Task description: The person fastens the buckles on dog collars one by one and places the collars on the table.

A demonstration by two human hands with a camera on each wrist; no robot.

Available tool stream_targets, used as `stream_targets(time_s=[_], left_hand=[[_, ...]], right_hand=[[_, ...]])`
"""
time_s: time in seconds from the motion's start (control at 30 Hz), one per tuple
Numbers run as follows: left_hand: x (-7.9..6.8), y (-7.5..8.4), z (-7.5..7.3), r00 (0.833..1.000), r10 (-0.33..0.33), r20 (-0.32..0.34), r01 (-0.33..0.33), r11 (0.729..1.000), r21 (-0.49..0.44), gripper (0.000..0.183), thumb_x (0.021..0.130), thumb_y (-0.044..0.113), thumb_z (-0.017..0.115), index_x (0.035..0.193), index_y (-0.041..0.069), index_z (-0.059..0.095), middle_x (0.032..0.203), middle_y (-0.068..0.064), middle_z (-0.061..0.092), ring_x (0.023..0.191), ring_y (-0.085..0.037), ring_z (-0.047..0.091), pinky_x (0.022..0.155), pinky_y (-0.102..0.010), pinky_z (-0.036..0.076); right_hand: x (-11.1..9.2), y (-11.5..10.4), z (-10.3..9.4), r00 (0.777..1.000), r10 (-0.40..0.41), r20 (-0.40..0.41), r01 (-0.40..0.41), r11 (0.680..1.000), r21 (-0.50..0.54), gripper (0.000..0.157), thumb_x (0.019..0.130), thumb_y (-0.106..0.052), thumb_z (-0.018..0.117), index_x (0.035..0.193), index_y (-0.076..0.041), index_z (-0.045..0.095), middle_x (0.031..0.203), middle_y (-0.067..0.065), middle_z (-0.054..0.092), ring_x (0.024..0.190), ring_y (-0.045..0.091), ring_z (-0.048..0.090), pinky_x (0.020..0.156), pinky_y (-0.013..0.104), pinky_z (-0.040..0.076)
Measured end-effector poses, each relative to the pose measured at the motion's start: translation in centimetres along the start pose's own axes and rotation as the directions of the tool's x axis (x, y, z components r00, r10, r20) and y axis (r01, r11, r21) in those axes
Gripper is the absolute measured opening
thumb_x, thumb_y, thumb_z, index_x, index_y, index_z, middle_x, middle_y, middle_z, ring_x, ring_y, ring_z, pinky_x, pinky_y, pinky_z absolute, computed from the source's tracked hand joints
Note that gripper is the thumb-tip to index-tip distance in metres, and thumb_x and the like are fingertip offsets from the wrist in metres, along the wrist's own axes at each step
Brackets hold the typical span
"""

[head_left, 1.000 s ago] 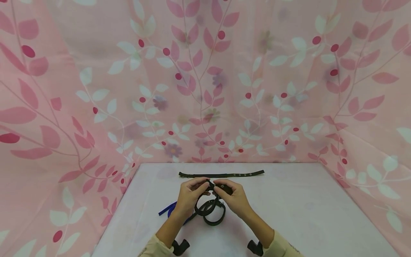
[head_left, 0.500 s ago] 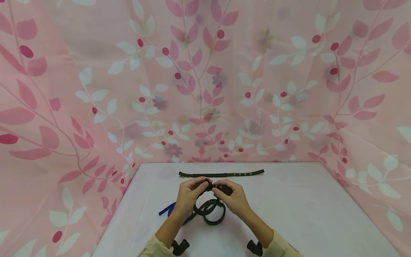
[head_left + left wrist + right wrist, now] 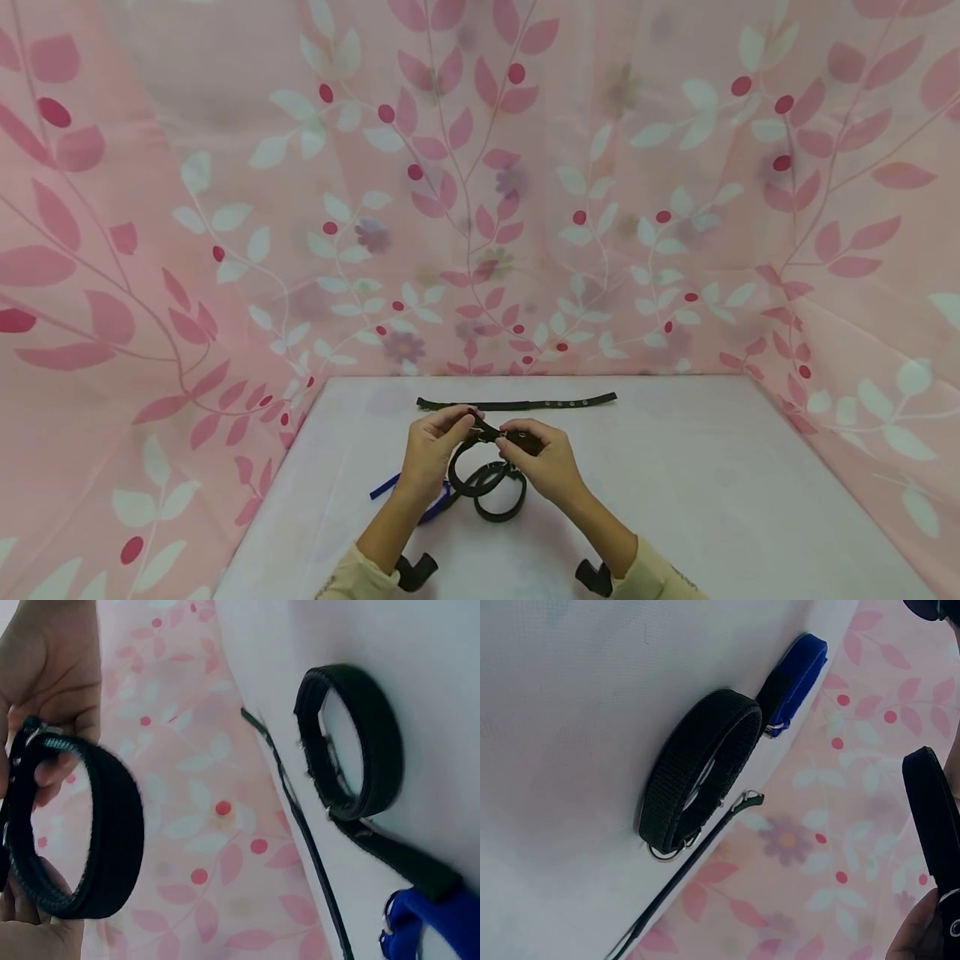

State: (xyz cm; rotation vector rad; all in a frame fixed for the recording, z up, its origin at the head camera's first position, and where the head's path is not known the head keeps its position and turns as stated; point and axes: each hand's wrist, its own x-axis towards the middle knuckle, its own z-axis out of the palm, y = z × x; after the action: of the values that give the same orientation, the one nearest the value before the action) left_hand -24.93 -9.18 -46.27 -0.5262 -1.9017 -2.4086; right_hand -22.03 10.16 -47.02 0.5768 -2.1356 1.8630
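Observation:
Both hands hold a dark collar, bent into a loop, above the table. My left hand pinches its strap end between thumb and fingertips. On the other side, my right hand grips the collar near the buckle, thumb in front. The left wrist view shows the same collar with a metal buckle and eyelets; only part of it enters the right wrist view. A second dark collar, buckled into a ring, stands on its edge on the table below the hands, with a D-ring visible in the right wrist view.
Behind the hands lies a straight dark collar with eyelets. A blue collar sits left of the ringed one, partly behind the left forearm in the head view. Floral curtains surround the white table. Black devices are at both wrists.
My left hand has drawn slightly left and up with the strap end, so more strap shows between the hands. The right hand has barely moved.

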Motion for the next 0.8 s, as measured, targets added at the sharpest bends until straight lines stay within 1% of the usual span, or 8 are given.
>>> stream_targets(time_s=[0.13, 0.23, 0.37, 0.43, 0.53, 0.67, 0.77, 0.8], left_hand=[[0.3, 0.4, -0.3, 0.999, 0.036, -0.028, -0.036, 0.999, 0.002, 0.032, 0.092, 0.012, 0.070, 0.112, -0.012, 0.065, 0.104, -0.014, 0.073, 0.089, -0.016, 0.072, 0.090, -0.039, 0.058], [0.4, 0.7, -0.3, 0.999, 0.029, -0.031, -0.029, 1.000, 0.005, 0.034, 0.091, 0.013, 0.071, 0.112, -0.013, 0.065, 0.101, -0.008, 0.075, 0.086, -0.015, 0.072, 0.089, -0.035, 0.058], [0.4, 0.8, -0.2, 0.999, 0.026, -0.024, -0.026, 1.000, 0.011, 0.039, 0.092, 0.012, 0.070, 0.115, -0.018, 0.061, 0.098, -0.002, 0.075, 0.085, -0.014, 0.072, 0.088, -0.032, 0.058], [0.3, 0.9, -0.2, 0.999, 0.028, -0.023, -0.028, 1.000, 0.015, 0.039, 0.092, 0.011, 0.069, 0.115, -0.019, 0.060, 0.098, -0.002, 0.075, 0.085, -0.014, 0.072, 0.088, -0.035, 0.058], [0.3, 1.0, -0.2, 0.999, 0.034, -0.028, -0.034, 0.999, 0.019, 0.035, 0.092, 0.011, 0.070, 0.113, -0.016, 0.063, 0.099, -0.006, 0.074, 0.085, -0.015, 0.072, 0.087, -0.036, 0.059], [0.3, 1.0, -0.2, 0.999, 0.050, -0.021, -0.049, 0.999, 0.019, 0.030, 0.092, 0.011, 0.070, 0.111, -0.012, 0.066, 0.100, -0.007, 0.074, 0.085, -0.015, 0.072, 0.083, -0.033, 0.060], [0.2, 0.8, -0.3, 0.998, 0.059, 0.001, -0.059, 0.998, 0.000, 0.033, 0.093, 0.008, 0.068, 0.113, -0.017, 0.061, 0.101, -0.009, 0.073, 0.087, -0.014, 0.072, 0.083, -0.035, 0.060], [0.2, 0.8, -0.3, 0.998, 0.060, 0.009, -0.060, 0.998, -0.008, 0.034, 0.093, 0.007, 0.067, 0.113, -0.019, 0.060, 0.103, -0.013, 0.072, 0.088, -0.015, 0.072, 0.083, -0.037, 0.060]], right_hand=[[-0.1, -1.7, 0.1, 1.000, -0.012, 0.000, 0.012, 1.000, -0.003, 0.019, 0.088, 0.002, 0.071, 0.105, 0.007, 0.068, 0.089, 0.022, 0.072, 0.072, 0.013, 0.071, 0.065, 0.024, 0.059], [-0.2, -2.8, 0.1, 0.999, -0.034, -0.006, 0.034, 0.999, -0.003, 0.018, 0.087, 0.003, 0.071, 0.104, 0.008, 0.067, 0.088, 0.022, 0.072, 0.071, 0.010, 0.069, 0.064, 0.024, 0.058], [-0.3, -3.0, 0.1, 0.999, -0.029, -0.034, 0.028, 0.999, -0.019, 0.016, 0.086, 0.004, 0.071, 0.101, 0.007, 0.067, 0.086, 0.022, 0.072, 0.070, 0.007, 0.068, 0.062, 0.022, 0.057], [-0.4, -3.0, 0.2, 0.999, -0.011, -0.040, 0.010, 1.000, -0.028, 0.016, 0.086, 0.004, 0.071, 0.101, 0.006, 0.068, 0.086, 0.020, 0.072, 0.068, 0.006, 0.066, 0.060, 0.022, 0.056], [-0.5, -3.0, 0.2, 0.999, 0.005, -0.041, -0.006, 0.999, -0.042, 0.015, 0.086, 0.004, 0.071, 0.100, 0.006, 0.068, 0.086, 0.020, 0.072, 0.068, 0.006, 0.065, 0.058, 0.021, 0.055], [-0.6, -3.2, 0.4, 0.999, 0.004, -0.046, -0.006, 0.999, -0.048, 0.014, 0.086, 0.005, 0.070, 0.100, 0.007, 0.068, 0.085, 0.021, 0.072, 0.067, 0.024, 0.071, 0.059, 0.022, 0.056], [-0.6, -3.1, 0.4, 0.999, -0.013, -0.042, 0.011, 0.999, -0.040, 0.015, 0.088, 0.006, 0.067, 0.103, 0.008, 0.067, 0.083, 0.023, 0.071, 0.069, 0.037, 0.070, 0.061, 0.023, 0.058], [-0.7, -2.9, 0.4, 0.999, -0.023, -0.040, 0.022, 0.999, -0.038, 0.016, 0.088, 0.007, 0.066, 0.104, 0.008, 0.067, 0.082, 0.024, 0.071, 0.069, 0.036, 0.070, 0.061, 0.023, 0.058]])
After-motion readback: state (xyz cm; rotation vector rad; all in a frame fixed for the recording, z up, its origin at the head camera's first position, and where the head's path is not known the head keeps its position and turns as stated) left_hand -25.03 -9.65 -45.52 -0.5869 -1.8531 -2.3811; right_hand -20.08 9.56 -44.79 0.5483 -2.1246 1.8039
